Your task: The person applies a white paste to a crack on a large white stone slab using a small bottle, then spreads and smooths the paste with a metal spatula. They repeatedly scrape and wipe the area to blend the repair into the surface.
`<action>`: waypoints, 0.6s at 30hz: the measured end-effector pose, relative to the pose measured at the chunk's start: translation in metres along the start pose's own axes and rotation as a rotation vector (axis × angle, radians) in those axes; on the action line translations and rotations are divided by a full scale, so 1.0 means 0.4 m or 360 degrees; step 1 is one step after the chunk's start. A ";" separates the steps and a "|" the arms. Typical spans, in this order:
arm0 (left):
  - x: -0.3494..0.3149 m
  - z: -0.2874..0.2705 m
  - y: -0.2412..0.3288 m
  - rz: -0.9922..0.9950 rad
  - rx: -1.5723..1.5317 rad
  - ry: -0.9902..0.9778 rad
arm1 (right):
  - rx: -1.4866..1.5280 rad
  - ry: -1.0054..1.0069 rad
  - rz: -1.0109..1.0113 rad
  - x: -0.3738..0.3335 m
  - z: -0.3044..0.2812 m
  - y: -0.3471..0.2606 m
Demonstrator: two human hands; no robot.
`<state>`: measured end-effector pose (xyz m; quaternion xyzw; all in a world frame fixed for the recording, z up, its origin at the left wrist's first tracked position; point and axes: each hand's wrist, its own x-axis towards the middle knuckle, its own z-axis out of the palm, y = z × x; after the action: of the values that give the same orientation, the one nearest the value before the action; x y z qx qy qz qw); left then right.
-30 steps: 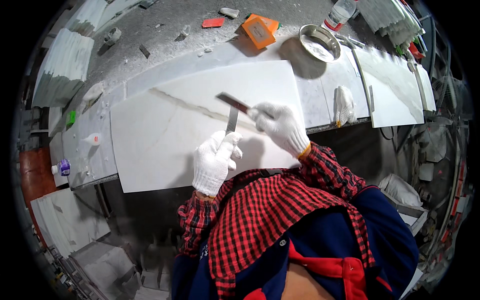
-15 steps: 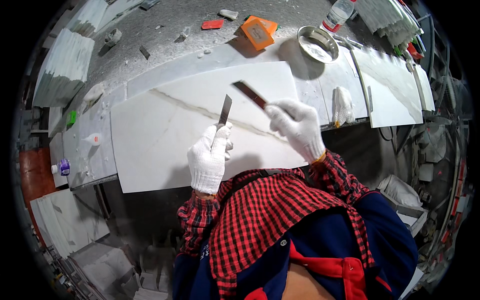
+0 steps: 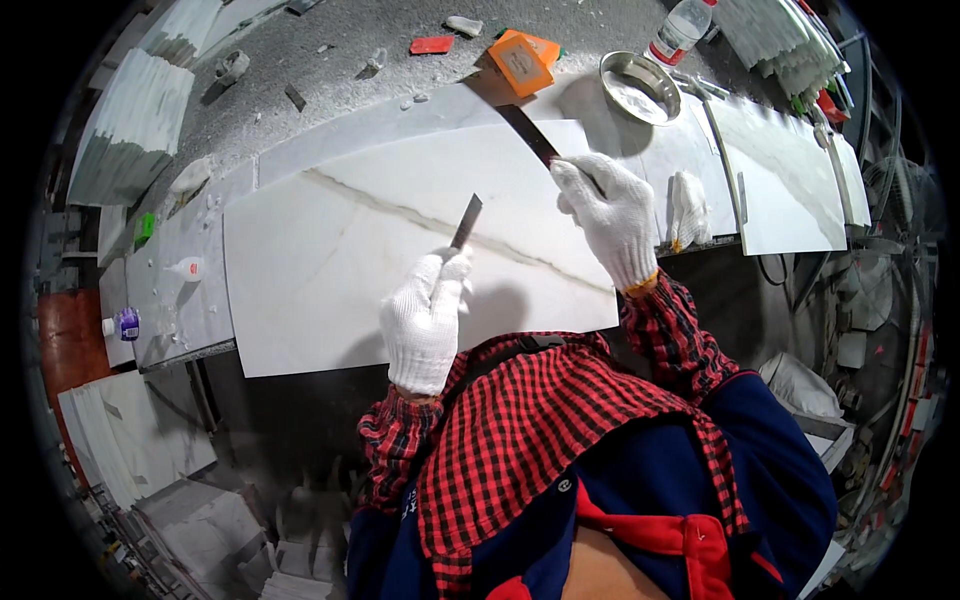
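Observation:
Both my hands wear white knit gloves. My left hand (image 3: 424, 325) is closed around the lower end of a narrow grey metal blade (image 3: 467, 220), which points up with a slanted tip. To the right, my right hand (image 3: 608, 212) grips a wider dark flat blade (image 3: 528, 133), reddish-brown near the fingers, tilted up to the left. The two blades are apart. Beneath them lies a large white marble-look slab (image 3: 310, 265) with a grey-brown vein. Both hands are held above its near right part, and my fingers hide the lower ends of the blades.
Beyond the slab are a metal bowl (image 3: 638, 62) with white contents, orange boxes (image 3: 520, 66) and a plastic bottle (image 3: 682, 33). A spare white glove (image 3: 689, 208) lies to the right. At left stand a small white bottle (image 3: 186, 269) and stacked slabs (image 3: 133, 118).
My right hand has moved right and slightly up with the dark blade, away from the grey one. My left hand has shifted slightly right, and its blade leans more to the right.

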<state>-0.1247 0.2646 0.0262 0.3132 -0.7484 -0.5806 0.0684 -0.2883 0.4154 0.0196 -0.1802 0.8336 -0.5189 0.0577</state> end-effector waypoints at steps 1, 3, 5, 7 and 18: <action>0.010 -0.001 -0.016 0.0307 0.0283 0.0197 | 0.0082 -0.0060 0.0076 -0.007 -0.009 -0.016; 0.039 -0.005 -0.056 0.0920 0.0849 0.0592 | 0.0248 -0.0179 0.0231 -0.034 -0.022 -0.043; 0.041 -0.008 -0.056 0.0954 0.1081 0.0743 | 0.0343 -0.0279 0.0404 -0.064 -0.018 -0.055; 0.049 -0.011 -0.061 0.1027 0.1163 0.0806 | 0.0354 -0.0390 0.0560 -0.082 -0.011 -0.071; 0.043 0.002 -0.076 0.1041 0.1198 0.1047 | 0.0187 -0.0675 0.0518 -0.117 0.036 -0.078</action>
<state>-0.1269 0.2518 -0.0063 0.2325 -0.8999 -0.0969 0.3560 -0.2334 0.4078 0.0367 -0.1449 0.7894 -0.5008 0.3241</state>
